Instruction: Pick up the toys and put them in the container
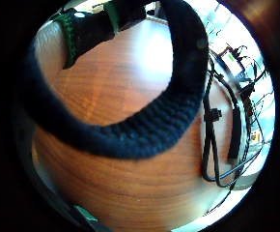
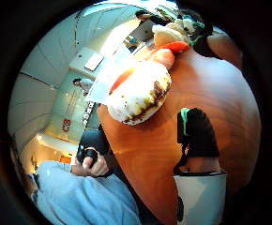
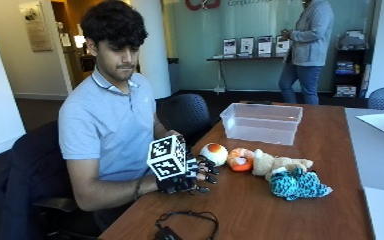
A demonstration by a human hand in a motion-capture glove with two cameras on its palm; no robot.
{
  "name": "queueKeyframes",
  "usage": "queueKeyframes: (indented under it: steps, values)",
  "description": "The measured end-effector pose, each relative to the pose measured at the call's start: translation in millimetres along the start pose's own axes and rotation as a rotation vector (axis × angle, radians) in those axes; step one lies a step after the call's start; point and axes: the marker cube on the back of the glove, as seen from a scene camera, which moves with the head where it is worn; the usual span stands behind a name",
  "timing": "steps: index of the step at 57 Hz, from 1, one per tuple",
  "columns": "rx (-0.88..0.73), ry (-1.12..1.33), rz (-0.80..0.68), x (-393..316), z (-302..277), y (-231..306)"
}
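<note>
While the person sits at the near-left edge of the desk (image 3: 298, 200) in the outside view, the gloved right hand (image 3: 195, 175) is held just above the wood, fingers spread and relaxed, nothing gripped. A round white-and-orange toy (image 3: 213, 153) is seen just beyond the fingertips, apart from them. An orange ring-shaped toy (image 3: 239, 159) is set touching it, then a tan plush (image 3: 278, 163), with a teal patterned plush (image 3: 297, 184) lying against the tan one toward the near edge. A clear plastic container (image 3: 262, 122) is placed at the far end of the desk, well apart from the toys. A black cable (image 3: 185, 222) is coiled at the near edge.

From the thumb side palm view, the white-and-orange toy (image 2: 140, 96) is shown close to the palm, resting on the desk (image 2: 220, 103), not touched. An orange toy (image 2: 176, 47) and a tan one (image 2: 166, 33) are lined up behind it. One gloved fingertip (image 2: 197, 131) is seen over the wood. The bare other hand (image 2: 91, 164) is held at the person's lap.

From the little finger side palm view, bare desk (image 1: 130, 193) is shown behind a black strap, with the black cable (image 1: 215, 145) lying near the edge. No toys are shown.
</note>
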Motion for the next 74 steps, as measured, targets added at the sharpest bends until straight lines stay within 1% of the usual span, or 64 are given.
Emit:
queueKeyframes:
  steps: [8, 16, 20, 26, 33, 38, 42, 45, 48, 52, 57, 61, 65, 74]
  values:
    - [-0.010, 0.003, 0.002, 0.9, -3.3, -1.2]
    - [-0.023, -0.065, -0.049, -19.4, -12.4, -6.6]
    - [-0.051, -0.102, -0.108, -41.6, -17.0, -14.4]
    - [-0.186, -0.086, -0.215, -76.7, -18.9, -33.0]
    - [-0.377, 0.030, -0.341, -105.5, -5.6, -54.3]
    - [-0.466, 0.158, -0.393, -115.9, 14.4, -62.7]
    - [-0.502, 0.255, -0.412, -115.4, 30.4, -64.0]
    - [-0.472, 0.272, -0.438, -114.7, 38.6, -63.7]
    - [-0.366, 0.220, -0.474, -120.2, 39.8, -63.2]
    - [-0.186, 0.091, -0.497, -124.9, 21.2, -67.0]
    - [-0.080, -0.062, -0.465, -143.4, -9.6, -78.7]
    - [-0.041, -0.096, -0.483, -167.1, -39.9, -98.3]
    - [-0.020, -0.083, -0.532, -188.4, -71.2, -127.0]
    - [-0.059, -0.041, -0.646, -254.1, -108.3, -191.5]
